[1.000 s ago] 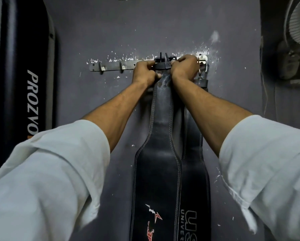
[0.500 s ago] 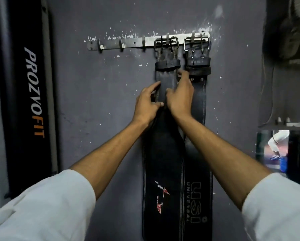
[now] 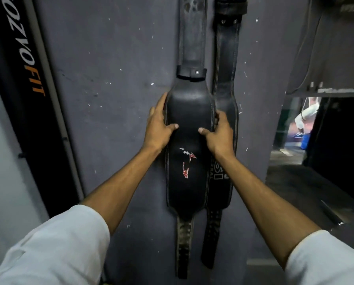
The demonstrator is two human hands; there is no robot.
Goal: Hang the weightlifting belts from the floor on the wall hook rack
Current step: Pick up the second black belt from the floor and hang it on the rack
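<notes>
Your left hand lies flat at the left edge of the front belt: fingers straight and close together, pointing up along the edge against the wall, thumb pressed across onto the belt's face. Your right hand grips the same belt's right edge: fingers curled round it, tips hidden behind, thumb on the face pointing toward the other thumb. The front belt hangs upright on the grey wall, its wide padded part between both hands, red-and-white logo just below the thumbs, top strap running out of frame, perforated tail hanging below. The second belt hangs just beside it on the right, its left edge tucked behind the front belt. Black pad with white-orange lettering at far left. White sleeves on both arms
</notes>
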